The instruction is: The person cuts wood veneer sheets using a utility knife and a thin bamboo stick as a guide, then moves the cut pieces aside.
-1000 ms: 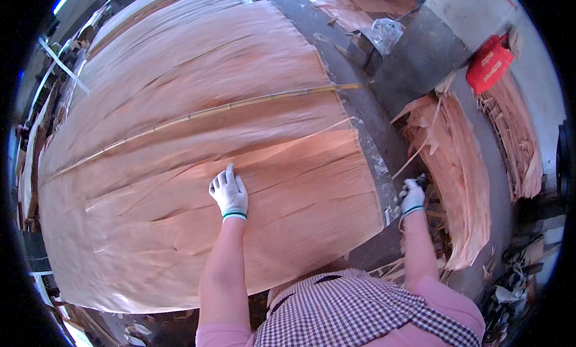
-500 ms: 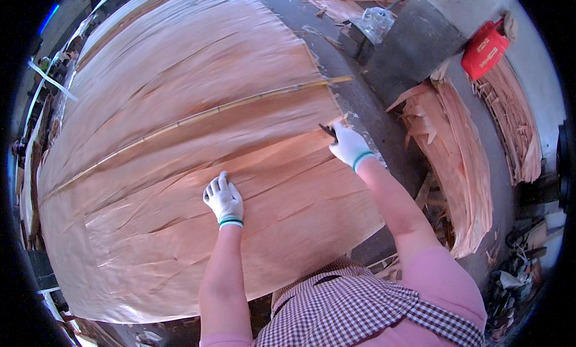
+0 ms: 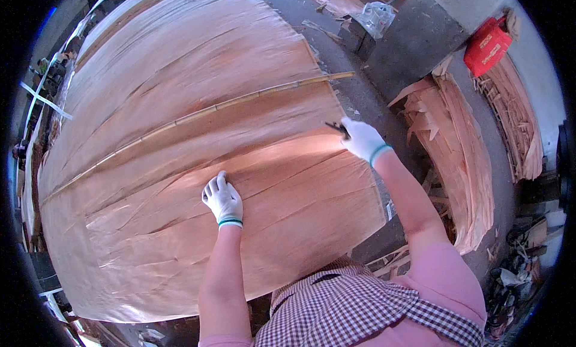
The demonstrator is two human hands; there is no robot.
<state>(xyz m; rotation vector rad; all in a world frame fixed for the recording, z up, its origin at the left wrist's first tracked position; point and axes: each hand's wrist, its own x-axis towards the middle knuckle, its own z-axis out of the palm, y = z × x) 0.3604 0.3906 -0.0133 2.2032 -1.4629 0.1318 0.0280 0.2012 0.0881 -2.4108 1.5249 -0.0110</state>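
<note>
A large sheet of thin, pinkish-tan wood veneer (image 3: 288,227) lies before me, its surface wrinkled and marked with long splits. My left hand (image 3: 222,198), in a white glove, rests on it near the middle, fingers curled and pressed together at the edge of a veneer strip. At the sheet's right edge, my gloved right hand (image 3: 363,140) is closed around a small dark tool (image 3: 337,129) whose tip points left; its exact kind is unclear. Between the hands a veneer fold (image 3: 288,146) catches the light. A thin bamboo stick (image 3: 210,109) lies across the sheet beyond both hands.
Right of the sheet, bundles of veneer scraps (image 3: 453,161) lie on the grey floor. A dark grey block (image 3: 414,44) stands at the upper right, with a crumpled clear plastic bag (image 3: 375,18) by it. A red bag (image 3: 487,47) sits on further veneer strips (image 3: 510,119).
My right hand has moved slightly right and toward me with the dark tool. The veneer between my hands now looks brighter and more raised. My left hand has stayed nearly in place.
</note>
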